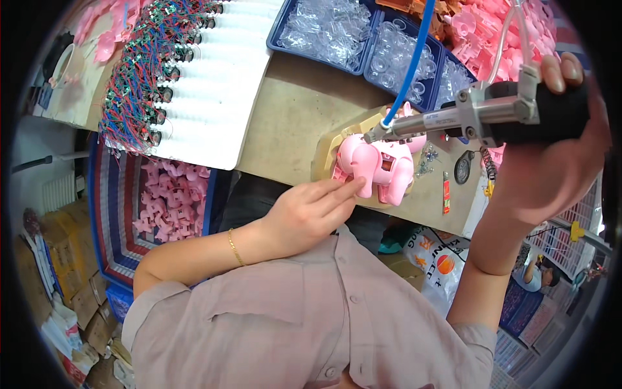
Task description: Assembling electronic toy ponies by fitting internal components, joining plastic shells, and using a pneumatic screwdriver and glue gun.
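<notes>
A pink plastic toy animal (359, 159) lies in a tan holding block (322, 162) on the bench, with an opening in its middle. My left hand (304, 214) is at its near left side, fingers together and fingertips pressed on a leg. Wrapped around the black body of a power screwdriver (447, 118) is my right hand (551, 168), at the right. The screwdriver's metal front part points left, its end directly over the toy. A blue air hose (414, 58) meets that end. Whether the tip touches the toy is hidden.
Blue bins (280, 32) of clear plastic parts line the back, beside a pink parts heap (512, 26). Wired circuit parts (146, 81) lie on a white ridged sheet (220, 84) at left. Loose screws (427, 159) and a red tube (446, 194) sit right of the block.
</notes>
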Demonstrator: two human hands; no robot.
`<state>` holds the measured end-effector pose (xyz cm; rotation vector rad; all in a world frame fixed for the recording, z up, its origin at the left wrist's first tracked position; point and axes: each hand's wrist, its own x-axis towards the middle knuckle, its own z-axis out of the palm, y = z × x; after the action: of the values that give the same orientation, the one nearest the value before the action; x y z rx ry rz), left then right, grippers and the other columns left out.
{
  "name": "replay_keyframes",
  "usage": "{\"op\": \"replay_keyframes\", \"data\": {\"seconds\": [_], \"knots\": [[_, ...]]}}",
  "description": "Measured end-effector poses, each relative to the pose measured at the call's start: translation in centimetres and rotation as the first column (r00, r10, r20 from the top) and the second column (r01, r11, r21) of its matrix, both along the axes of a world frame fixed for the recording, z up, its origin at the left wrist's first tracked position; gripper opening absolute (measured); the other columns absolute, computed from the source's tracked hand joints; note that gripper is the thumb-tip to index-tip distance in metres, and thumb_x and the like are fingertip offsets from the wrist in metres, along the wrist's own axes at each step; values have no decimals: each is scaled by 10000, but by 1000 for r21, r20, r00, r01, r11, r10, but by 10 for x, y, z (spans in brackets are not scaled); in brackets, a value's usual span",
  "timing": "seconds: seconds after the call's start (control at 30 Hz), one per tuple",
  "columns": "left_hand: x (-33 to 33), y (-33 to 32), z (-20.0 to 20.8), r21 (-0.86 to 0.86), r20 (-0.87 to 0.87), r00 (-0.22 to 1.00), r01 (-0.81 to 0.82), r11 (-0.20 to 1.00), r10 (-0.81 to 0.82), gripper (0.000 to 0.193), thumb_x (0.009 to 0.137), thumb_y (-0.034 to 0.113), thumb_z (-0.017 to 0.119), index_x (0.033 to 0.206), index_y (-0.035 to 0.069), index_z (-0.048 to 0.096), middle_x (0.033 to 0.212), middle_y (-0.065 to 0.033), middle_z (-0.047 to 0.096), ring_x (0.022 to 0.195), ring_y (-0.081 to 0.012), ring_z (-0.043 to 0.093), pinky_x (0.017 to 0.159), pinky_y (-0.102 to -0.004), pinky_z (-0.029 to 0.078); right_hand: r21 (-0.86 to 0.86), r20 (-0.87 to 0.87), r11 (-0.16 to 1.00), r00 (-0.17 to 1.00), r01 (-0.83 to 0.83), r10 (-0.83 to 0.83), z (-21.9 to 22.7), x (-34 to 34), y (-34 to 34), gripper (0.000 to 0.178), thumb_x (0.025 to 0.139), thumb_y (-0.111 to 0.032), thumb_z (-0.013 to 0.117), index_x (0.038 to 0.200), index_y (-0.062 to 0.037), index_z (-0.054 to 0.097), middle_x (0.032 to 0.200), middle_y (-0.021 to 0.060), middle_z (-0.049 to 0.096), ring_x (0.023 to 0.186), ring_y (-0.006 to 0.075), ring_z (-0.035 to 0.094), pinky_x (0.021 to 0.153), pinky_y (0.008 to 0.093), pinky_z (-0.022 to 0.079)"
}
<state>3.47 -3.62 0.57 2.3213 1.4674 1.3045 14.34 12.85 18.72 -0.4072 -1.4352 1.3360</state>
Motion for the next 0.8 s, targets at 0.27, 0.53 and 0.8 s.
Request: {"op": "replay_keyframes", "data": {"seconds": [0.27,0.53,0.8], "knots": [[10,-9,2,-19,-150,989,-12,1000,9,83,706,77,597,722,33,528,1291,-237,532,742,-154,581,598,-248,488,121,111,992,994,-27,14,4,-7,9,144,907,-152,474,946,-13,463,843,65,466,758,169,454,737,324,410],[15,-13,12,-109,-131,991,-29,994,15,161,693,60,579,665,64,421,1308,-229,530,602,-131,540,560,-252,468,122,145,981,975,150,-167,18,-1,-1,157,927,-186,466,924,-31,439,867,67,445,762,167,441,736,316,412],[21,-16,16,-123,-236,971,-61,991,31,156,689,71,577,651,62,425,1312,-303,498,549,-125,512,532,-249,462,148,173,932,919,332,-355,21,-11,-44,172,933,-209,460,878,-50,426,841,54,421,747,153,424,701,295,402]]}}
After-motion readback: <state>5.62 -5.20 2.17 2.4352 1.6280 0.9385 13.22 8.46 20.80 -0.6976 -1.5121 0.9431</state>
